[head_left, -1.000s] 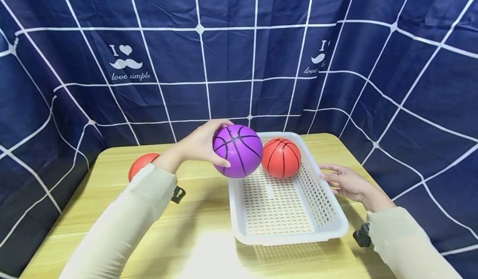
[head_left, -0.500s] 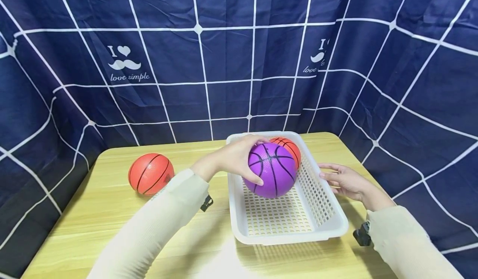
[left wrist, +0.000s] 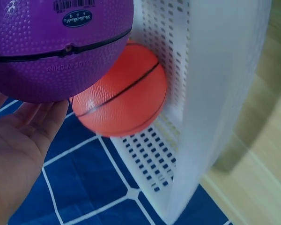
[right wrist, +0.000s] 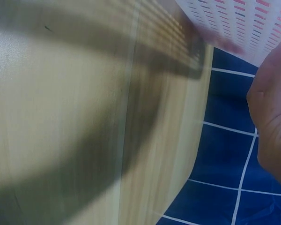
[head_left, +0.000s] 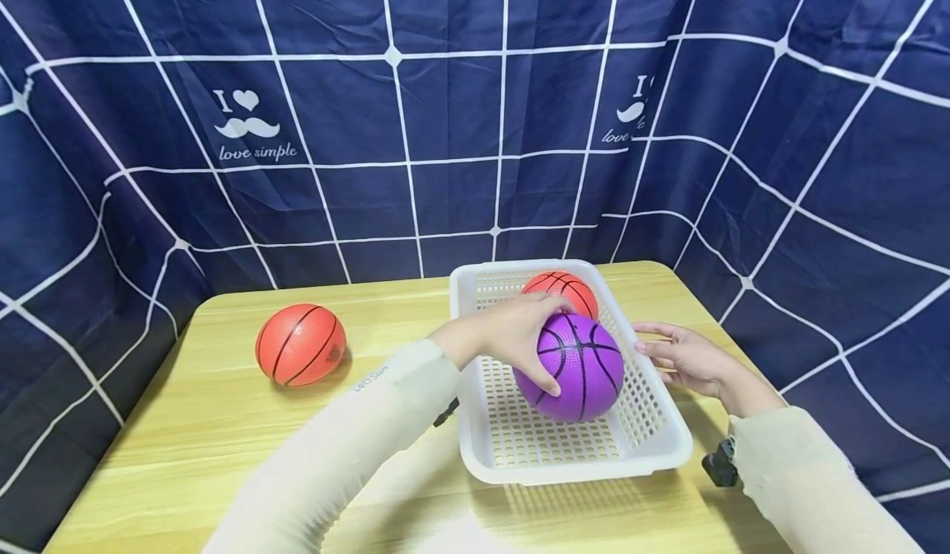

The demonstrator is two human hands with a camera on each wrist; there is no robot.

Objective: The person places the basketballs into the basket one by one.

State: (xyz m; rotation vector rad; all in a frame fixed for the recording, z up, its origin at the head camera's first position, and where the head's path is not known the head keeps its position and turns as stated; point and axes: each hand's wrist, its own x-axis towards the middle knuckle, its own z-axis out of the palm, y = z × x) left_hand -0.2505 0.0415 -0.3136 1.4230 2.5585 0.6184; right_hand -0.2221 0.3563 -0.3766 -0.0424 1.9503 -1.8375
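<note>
My left hand point(head_left: 519, 334) grips a purple toy basketball point(head_left: 575, 373) from its left side, thumb in front and fingers behind. The ball is over the front half of a white plastic basket point(head_left: 475, 465), below the rim's far edge in the head view. Behind it in the basket sits an orange-red toy basketball point(head_left: 567, 286), partly covered by the purple one; the left wrist view shows this red ball point(left wrist: 126, 93) beside the perforated wall. My right hand point(head_left: 686, 362) rests its extended fingers against the basket's right side.
Another orange-red basketball point(head_left: 300, 345) lies on the wooden table point(head_left: 223, 447) to the left of the basket. A dark blue curtain point(head_left: 341, 109) with white grid lines surrounds the table at the back and sides.
My left hand has carried the purple basketball rightward and down, from the basket's left rim to inside its outline. The right hand has stayed at the basket's side.
</note>
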